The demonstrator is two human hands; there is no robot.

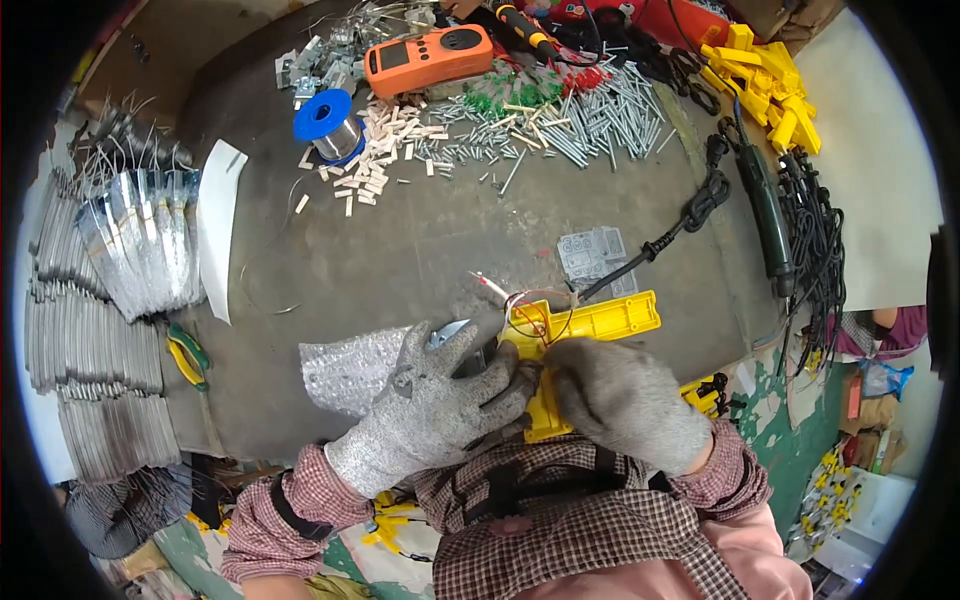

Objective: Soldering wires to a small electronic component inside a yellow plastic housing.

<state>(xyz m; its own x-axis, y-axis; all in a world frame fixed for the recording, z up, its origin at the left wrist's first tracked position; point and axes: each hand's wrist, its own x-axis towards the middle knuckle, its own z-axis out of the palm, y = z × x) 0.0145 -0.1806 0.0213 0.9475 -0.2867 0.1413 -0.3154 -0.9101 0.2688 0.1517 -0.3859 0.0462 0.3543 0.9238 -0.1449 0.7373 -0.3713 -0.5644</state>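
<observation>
Yellow plastic housing: lying near the front edge of the dark workbench, just ahead of the person's chest, with red and yellow wires looping out of its open left end and a black cord running away from it toward the upper right. A lower yellow part is showing between the two gloved hands.

Left hand: wearing a grey knit glove, fingers curling loosely rather than spreading flat, fingertips pressing against the housing's left end and covering a small grey metallic piece. What exactly it is pinching cannot be told.

Right hand: gloved alike, fingers folding down and closing over the lower part of the housing, gripping it from the right.

Bubble wrap: lying just left of the left hand, touching it.

Further items on the bench: blue solder spool, orange meter, scattered grey screws, a heap of yellow parts, and green-handled pliers sitting at the left edge.
</observation>
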